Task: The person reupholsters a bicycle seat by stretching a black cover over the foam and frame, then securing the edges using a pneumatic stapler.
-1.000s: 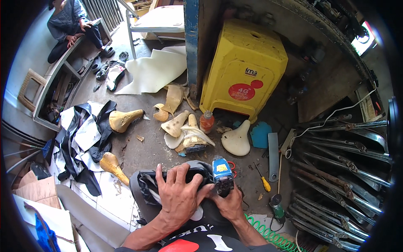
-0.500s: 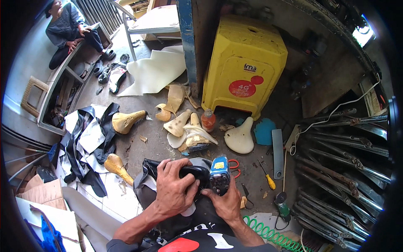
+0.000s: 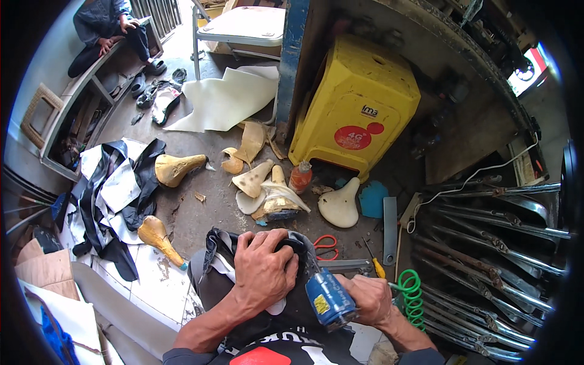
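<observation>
My left hand (image 3: pixel 266 267) is closed over a saddle with a black cover (image 3: pixel 286 244), which rests against my lap with loose dark and pale cover material around it. Most of the saddle is hidden under my fingers. In my right hand (image 3: pixel 370 298) is a blue air stapler (image 3: pixel 328 299), its body tilted and its narrow front end up beside the saddle's right side. Whether that end touches the cover cannot be made out. A green coiled hose (image 3: pixel 411 298) shows just beyond my right hand. Red-handled scissors (image 3: pixel 326 246) lie on the floor just past the saddle.
Pale saddle pads (image 3: pixel 339 204), a bottle of orange liquid (image 3: pixel 300 176) and a yellow plastic stool (image 3: pixel 359 103) stand ahead. A screwdriver (image 3: pixel 378 267) lies right, near stacked metal frames (image 3: pixel 486 243). Black and white scraps (image 3: pixel 118 201) lie left. Another person (image 3: pixel 106 30) sits far left.
My right hand has moved right and nearer to me with the stapler, which has turned from upright to tilted. The left hand keeps its hold on the saddle. The coiled hose has risen beside my right hand.
</observation>
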Tool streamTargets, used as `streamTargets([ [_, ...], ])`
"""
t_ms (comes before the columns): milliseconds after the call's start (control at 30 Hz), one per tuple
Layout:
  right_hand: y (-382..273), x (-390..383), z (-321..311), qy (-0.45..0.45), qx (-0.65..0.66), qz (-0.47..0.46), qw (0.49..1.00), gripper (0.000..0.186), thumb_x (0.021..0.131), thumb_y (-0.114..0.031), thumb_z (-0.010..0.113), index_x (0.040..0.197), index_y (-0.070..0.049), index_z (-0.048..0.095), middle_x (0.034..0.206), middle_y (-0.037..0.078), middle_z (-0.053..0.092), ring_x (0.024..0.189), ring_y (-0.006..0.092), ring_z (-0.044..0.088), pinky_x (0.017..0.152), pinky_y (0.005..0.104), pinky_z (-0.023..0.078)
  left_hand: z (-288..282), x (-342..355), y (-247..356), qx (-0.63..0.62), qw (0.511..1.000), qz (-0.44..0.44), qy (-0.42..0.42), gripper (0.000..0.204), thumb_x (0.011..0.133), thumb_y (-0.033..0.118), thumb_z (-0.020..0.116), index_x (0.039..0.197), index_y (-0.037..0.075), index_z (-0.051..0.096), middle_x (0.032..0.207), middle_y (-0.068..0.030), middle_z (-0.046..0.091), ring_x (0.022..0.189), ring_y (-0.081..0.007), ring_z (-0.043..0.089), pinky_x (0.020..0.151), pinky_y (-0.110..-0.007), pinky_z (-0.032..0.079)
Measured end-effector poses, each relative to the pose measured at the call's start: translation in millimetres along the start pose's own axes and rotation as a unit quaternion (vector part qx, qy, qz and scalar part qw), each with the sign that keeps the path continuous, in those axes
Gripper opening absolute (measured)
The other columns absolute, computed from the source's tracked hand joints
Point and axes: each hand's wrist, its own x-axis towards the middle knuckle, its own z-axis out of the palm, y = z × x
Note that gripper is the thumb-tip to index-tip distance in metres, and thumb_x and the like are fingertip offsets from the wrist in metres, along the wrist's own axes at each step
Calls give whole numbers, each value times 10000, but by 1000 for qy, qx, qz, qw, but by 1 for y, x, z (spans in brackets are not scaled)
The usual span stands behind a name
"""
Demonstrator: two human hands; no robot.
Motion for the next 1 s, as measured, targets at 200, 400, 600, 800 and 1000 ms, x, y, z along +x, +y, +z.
streamTargets([
  [200, -6, 10, -16, -37, -97, -77, 992, 666, 680, -207, 840, 1305, -20, 711, 708, 13, 565, 633, 173, 625, 547, 323, 508, 3, -6, 1, -9, 1000, 10, 14, 123, 819, 204, 770, 842, 83, 758, 1185, -88, 686, 1072, -272, 657, 966, -483, 428],
  [400, -11, 22, -23, -56, -173, -100, 978, 610, 743, -182, 777, 1325, -23, 690, 709, 2, 557, 633, 166, 624, 554, 305, 521, 7, -9, 0, -6, 1000, 12, 25, 156, 839, 221, 769, 845, 67, 747, 1182, -102, 681, 1081, -282, 653, 976, -492, 426],
  [600, -30, 39, -37, -141, -192, -32, 971, 584, 787, -158, 770, 1340, -22, 639, 742, 51, 639, 676, 231, 698, 559, 378, 565, -1, -3, -10, -22, 997, 63, -39, 270, 828, 196, 781, 1008, 20, 683, 1212, -148, 656, 1095, -321, 645, 973, -480, 438],
  [800, -42, 55, -41, -220, -171, 34, 960, 530, 844, -195, 764, 1318, -37, 590, 752, 123, 700, 688, 328, 744, 538, 471, 572, 4, -8, -12, -33, 995, 91, 13, 258, 870, 127, 637, 1100, 38, 562, 1067, -147, 625, 1025, -314, 632, 910, -476, 418],
  [1000, -41, 60, -30, -229, -195, 85, 950, 321, 897, -156, 689, 1177, -30, 596, 778, 143, 712, 683, 355, 740, 547, 499, 576, 0, 0, -21, -54, 995, 81, -29, 299, 820, 90, 685, 1072, 33, 535, 1024, -155, 622, 1008, -335, 625, 903, -476, 414],
])
